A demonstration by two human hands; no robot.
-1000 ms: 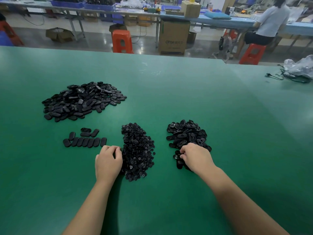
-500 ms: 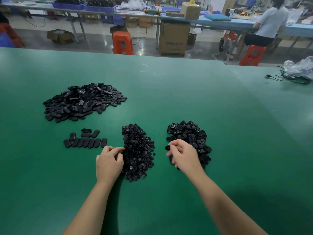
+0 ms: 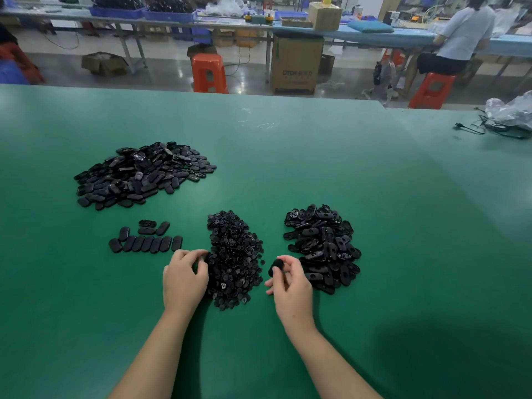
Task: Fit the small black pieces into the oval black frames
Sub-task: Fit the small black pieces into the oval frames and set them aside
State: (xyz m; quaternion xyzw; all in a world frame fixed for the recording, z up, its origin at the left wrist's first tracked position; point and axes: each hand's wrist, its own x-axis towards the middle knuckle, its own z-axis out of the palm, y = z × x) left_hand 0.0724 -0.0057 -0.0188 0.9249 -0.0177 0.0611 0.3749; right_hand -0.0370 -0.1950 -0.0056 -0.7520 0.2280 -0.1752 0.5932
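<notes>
A heap of small black pieces [image 3: 234, 260] lies on the green table in front of me. To its right is a pile of oval black frames [image 3: 324, 246]. My right hand [image 3: 290, 283] holds one oval frame [image 3: 277, 266] between thumb and fingers, lifted just left of that pile. My left hand [image 3: 184, 277] rests at the left edge of the small-piece heap, fingertips curled into it; whether it pinches a piece is hidden. A row of finished ovals [image 3: 145, 240] lies left of that hand.
A large pile of black ovals [image 3: 141, 174] sits at the far left. The green table [image 3: 288, 156] stretches back. A plastic bag with cables [image 3: 509, 116] lies far right. Beyond the edge stand orange stools [image 3: 208, 73], boxes and a seated person [image 3: 460, 38].
My right hand has left the frame pile and moved left, carrying one oval frame. My left hand has stayed at the heap's left edge, its fingers shifting slightly.
</notes>
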